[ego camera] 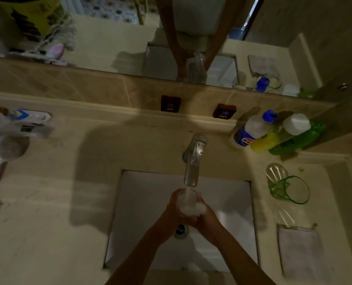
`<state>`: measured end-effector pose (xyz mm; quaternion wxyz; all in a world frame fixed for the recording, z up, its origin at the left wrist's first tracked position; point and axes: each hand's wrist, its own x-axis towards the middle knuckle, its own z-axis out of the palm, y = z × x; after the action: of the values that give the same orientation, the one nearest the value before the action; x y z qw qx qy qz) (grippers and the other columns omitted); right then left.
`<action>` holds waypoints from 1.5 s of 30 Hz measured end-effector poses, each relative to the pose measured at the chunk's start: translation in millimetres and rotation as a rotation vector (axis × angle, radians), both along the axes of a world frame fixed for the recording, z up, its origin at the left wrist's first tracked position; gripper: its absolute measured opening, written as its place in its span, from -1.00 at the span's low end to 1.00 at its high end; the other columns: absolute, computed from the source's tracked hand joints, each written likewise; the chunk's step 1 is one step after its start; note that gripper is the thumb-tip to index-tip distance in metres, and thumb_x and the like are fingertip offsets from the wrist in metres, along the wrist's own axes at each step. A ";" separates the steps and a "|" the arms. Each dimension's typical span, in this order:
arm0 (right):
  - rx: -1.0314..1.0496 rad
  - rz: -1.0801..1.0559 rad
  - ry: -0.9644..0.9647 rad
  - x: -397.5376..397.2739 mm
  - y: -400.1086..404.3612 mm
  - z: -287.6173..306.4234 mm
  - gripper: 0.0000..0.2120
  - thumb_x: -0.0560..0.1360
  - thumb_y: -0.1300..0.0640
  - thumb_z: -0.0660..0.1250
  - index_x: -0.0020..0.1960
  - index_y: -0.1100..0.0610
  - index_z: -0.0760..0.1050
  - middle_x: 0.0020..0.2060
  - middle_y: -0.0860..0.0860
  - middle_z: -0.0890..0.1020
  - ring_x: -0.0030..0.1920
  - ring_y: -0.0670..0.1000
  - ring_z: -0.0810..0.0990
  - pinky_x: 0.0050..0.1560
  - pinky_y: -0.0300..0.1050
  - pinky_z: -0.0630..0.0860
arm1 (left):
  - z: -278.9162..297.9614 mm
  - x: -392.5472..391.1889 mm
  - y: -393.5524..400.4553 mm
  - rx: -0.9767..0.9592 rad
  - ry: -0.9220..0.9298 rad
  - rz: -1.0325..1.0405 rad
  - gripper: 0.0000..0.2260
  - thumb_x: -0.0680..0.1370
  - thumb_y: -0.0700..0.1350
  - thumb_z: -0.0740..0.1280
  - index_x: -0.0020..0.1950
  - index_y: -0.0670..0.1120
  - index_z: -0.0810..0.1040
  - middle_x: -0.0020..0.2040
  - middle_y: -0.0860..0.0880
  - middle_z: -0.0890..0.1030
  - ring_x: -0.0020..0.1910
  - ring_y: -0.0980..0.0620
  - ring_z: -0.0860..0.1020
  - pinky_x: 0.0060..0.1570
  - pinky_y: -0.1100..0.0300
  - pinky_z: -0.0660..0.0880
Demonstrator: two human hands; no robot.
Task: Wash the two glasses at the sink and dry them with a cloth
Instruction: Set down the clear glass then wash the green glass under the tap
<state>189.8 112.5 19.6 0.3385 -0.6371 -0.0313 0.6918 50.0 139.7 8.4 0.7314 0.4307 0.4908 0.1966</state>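
Note:
Over the white sink [146, 202] I hold a clear glass [188, 203] full of foam under the running tap [193, 161]. My left hand [176, 212] wraps its left side and my right hand [206, 220] grips its right side and base. Water streams from the spout into the glass. A second glass [294, 189], green-tinted, lies on its side on the counter to the right of the sink. Below it on the counter lies a folded pale cloth [300, 249].
Several bottles stand at the back right: a blue-capped one [251, 130], a yellow one [267, 140] and a green one [296, 140]. Hot [170, 103] and cold [224, 111] knobs sit on the ledge under the mirror. A grey cup [12, 148] and toiletries crowd the left counter.

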 end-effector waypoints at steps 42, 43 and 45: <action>0.103 0.106 -0.221 -14.3 15.5 2.3 -0.72 0.65 0.16 0.17 0.28 0.22 0.51 0.22 0.26 0.58 0.13 0.22 0.59 0.14 0.16 0.56 | -36.7 -18.8 1.5 -0.262 -0.187 0.182 -0.66 0.66 -0.28 0.20 0.45 -0.22 0.43 0.34 -0.31 0.56 0.30 -0.29 0.56 0.32 -0.32 0.46; 0.093 0.093 -0.224 -19.0 17.3 1.6 -0.70 0.65 0.15 0.16 0.30 0.24 0.49 0.24 0.28 0.56 0.14 0.23 0.58 0.14 0.17 0.55 | -36.0 -18.1 1.7 -0.259 -0.210 0.195 -0.63 0.64 -0.23 0.22 0.45 -0.24 0.42 0.33 -0.32 0.56 0.30 -0.32 0.55 0.31 -0.33 0.46; 0.078 0.147 -0.235 -20.9 13.1 1.3 -0.68 0.64 0.04 0.19 0.35 0.10 0.47 0.24 0.17 0.57 0.20 0.19 0.57 0.20 0.21 0.55 | -34.3 -22.6 1.4 -0.293 -0.239 0.206 -0.54 0.57 -0.18 0.25 0.45 -0.28 0.40 0.32 -0.34 0.56 0.29 -0.35 0.55 0.30 -0.32 0.47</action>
<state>168.9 125.6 20.9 0.3056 -0.6961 -0.1442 0.6334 27.4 141.1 -25.9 0.8153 0.2407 0.4654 0.2467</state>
